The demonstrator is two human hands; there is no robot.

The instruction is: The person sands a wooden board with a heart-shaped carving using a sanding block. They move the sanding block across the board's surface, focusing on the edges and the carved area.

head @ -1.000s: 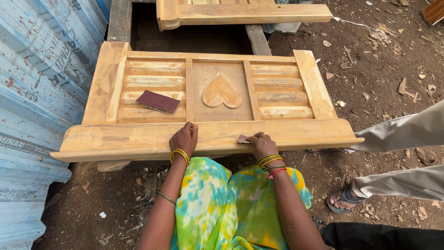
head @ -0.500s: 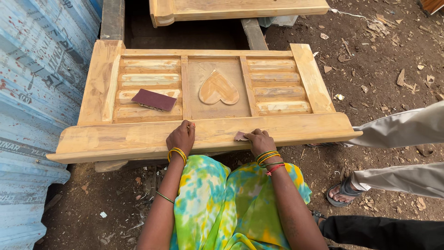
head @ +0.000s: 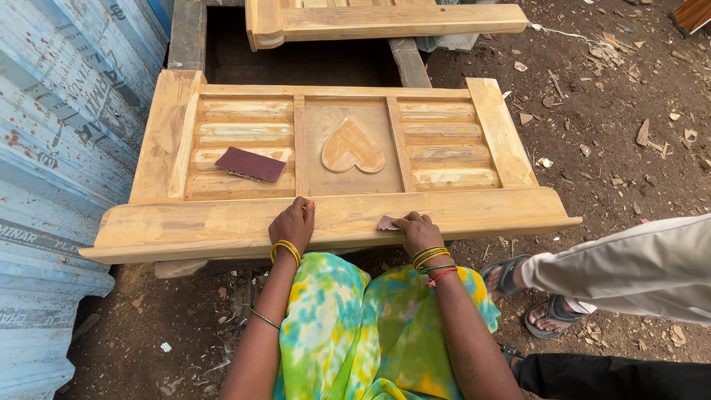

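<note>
A carved wooden headboard panel [head: 222, 222] with a raised heart [head: 352, 147] in its middle lies flat in front of me. My left hand [head: 294, 222] rests palm-down on the panel's near rail. To its right, my right hand [head: 415, 230] presses a small piece of sandpaper [head: 386, 223] against the same rail. A second, dark red sheet of sandpaper [head: 249, 164] lies on the slatted left section of the panel.
A blue corrugated metal wall [head: 59, 148] runs along the left. Another wooden panel [head: 385, 18] lies further back. Another person's trouser legs [head: 629, 267] and sandalled feet [head: 548, 311] stand at the right, on dirt ground strewn with wood chips.
My right hand has shifted slightly along the near rail with the sandpaper. My left hand stays put.
</note>
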